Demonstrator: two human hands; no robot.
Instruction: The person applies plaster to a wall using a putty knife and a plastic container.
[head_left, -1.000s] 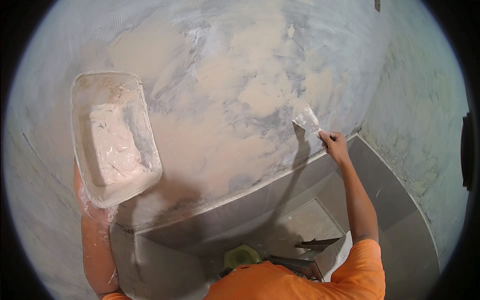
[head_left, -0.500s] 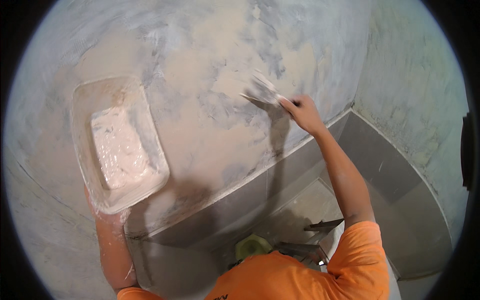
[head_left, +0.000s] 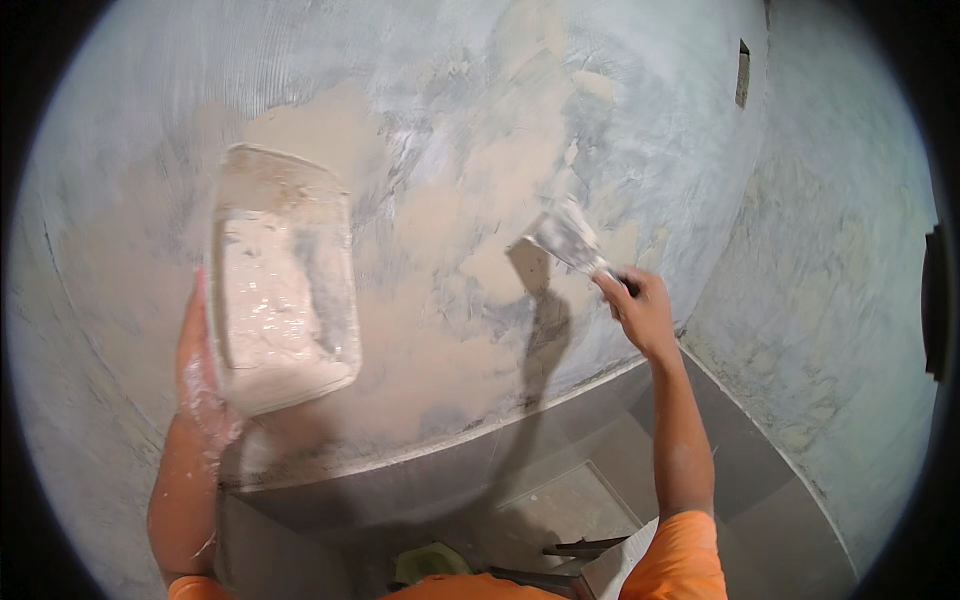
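My left hand [head_left: 200, 380], smeared with white paste, grips the side of an oblong plastic tray [head_left: 343, 290] holding pale pinkish, wet filler [head_left: 270, 290]. My right hand [head_left: 635, 305] is closed on the dark handle of a putty knife [head_left: 565, 235], whose wide metal blade is coated with pale paste and slightly blurred. The blade is over a patchy plastered wall [head_left: 430, 210] with beige and grey smears, casting a shadow on it; whether it touches the surface I cannot tell.
Grey tiles [head_left: 735, 430] run below the plaster and round to a side wall [head_left: 820, 250]. A narrow slot [head_left: 743, 75] is in the upper wall. Down behind my body are a green object [head_left: 425, 560], dark bars [head_left: 580, 548] and a pale board [head_left: 615, 560].
The knife swept up-left over the wall, then came back lower in view. The tray has shifted right and sits straighter. My view has moved, bringing more of the upper wall in.
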